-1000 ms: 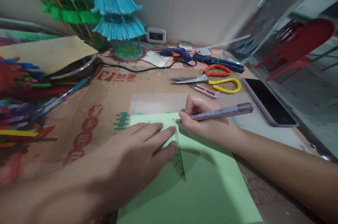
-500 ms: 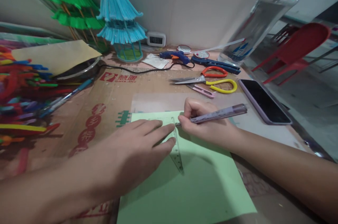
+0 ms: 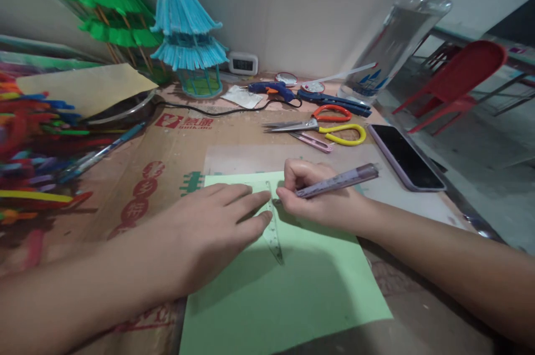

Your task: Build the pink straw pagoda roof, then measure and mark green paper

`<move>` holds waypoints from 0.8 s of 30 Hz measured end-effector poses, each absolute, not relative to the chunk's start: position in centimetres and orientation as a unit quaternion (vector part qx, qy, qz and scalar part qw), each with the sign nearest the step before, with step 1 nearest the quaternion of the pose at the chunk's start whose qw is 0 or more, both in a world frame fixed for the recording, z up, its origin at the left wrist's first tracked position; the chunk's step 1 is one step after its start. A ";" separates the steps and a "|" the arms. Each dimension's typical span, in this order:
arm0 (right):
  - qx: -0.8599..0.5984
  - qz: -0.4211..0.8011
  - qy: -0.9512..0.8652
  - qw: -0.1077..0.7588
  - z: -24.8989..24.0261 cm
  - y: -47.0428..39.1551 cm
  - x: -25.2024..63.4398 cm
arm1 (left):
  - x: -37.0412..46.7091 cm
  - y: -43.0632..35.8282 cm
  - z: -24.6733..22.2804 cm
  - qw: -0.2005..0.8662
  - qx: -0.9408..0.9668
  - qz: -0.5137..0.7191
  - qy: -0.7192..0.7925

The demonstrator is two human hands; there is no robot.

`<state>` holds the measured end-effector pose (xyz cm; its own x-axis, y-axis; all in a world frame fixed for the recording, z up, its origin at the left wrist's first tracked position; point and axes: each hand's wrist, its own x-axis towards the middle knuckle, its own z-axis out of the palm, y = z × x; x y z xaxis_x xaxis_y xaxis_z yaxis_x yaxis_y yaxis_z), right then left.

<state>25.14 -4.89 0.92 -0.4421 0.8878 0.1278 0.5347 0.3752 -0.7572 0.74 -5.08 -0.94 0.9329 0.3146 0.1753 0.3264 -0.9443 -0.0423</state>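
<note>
A sheet of light green paper [image 3: 292,305] lies in front of me. My left hand [image 3: 221,227] rests flat on a clear triangle ruler [image 3: 273,241], its fingers spread and pressing the ruler to the paper. Part of the ruler is hidden under that hand. Just right of the ruler's straight edge, my right hand [image 3: 309,185] pinches a purple pen [image 3: 338,180]. The pen's tip meets the paper close beside the edge, near the ruler's upper end.
Behind the paper lie scissors [image 3: 317,125], a pink thread snipper [image 3: 313,142], a blue glue gun [image 3: 273,89] and blue pliers [image 3: 334,101]. A phone [image 3: 405,155] sits at the right. Colourful pipe cleaners [image 3: 33,149] crowd the left, with a blue pagoda model [image 3: 188,37] behind.
The pen tip in my right hand has slid a little toward me along the ruler's edge. My left hand stays on the ruler. The whole view has shifted slightly.
</note>
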 end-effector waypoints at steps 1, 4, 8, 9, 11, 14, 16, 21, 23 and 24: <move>-0.449 0.327 -0.787 0.270 0.9 -5.0 25.2 | 0.8 -5.0 -1.0 0.039 -0.982 -0.088 -0.160; -0.433 0.335 -0.793 0.266 0.9 -5.1 25.2 | 1.5 -5.1 -1.0 0.055 -0.979 -0.105 -0.164; -0.424 0.350 -0.791 0.268 1.0 -5.1 25.1 | 2.7 -5.7 -0.4 0.066 -0.968 -0.132 -0.200; -0.426 0.352 -0.790 0.266 1.0 -5.1 25.1 | 2.9 -5.8 -0.2 0.061 -0.967 -0.136 -0.205; -0.443 0.362 -0.779 0.259 1.1 -5.1 25.1 | 3.1 -6.0 0.1 0.047 -0.968 -0.137 -0.207; -0.486 0.406 -0.734 0.245 1.4 -5.0 25.3 | 3.1 -6.2 0.3 0.033 -0.967 -0.137 -0.214; -0.502 0.438 -0.707 0.236 1.7 -5.0 25.5 | 3.0 -6.2 0.4 0.027 -0.967 -0.137 -0.216; -0.469 0.464 -0.710 0.246 2.1 -5.8 26.0 | 2.8 -6.3 0.3 0.036 -0.966 -0.142 -0.211; -0.493 0.434 -0.706 0.267 1.8 -6.3 26.1 | 2.8 -6.3 0.3 0.037 -0.966 -0.147 -0.207; -0.506 0.414 -0.705 0.276 1.6 -6.4 26.0 | 2.8 -6.3 0.3 0.035 -0.967 -0.148 -0.207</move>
<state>26.02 -6.42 1.57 -0.3367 0.9412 -0.0291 0.4850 0.1468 -0.8621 2.79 -6.28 0.28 0.8709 0.3889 0.3005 0.4097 -0.9122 -0.0066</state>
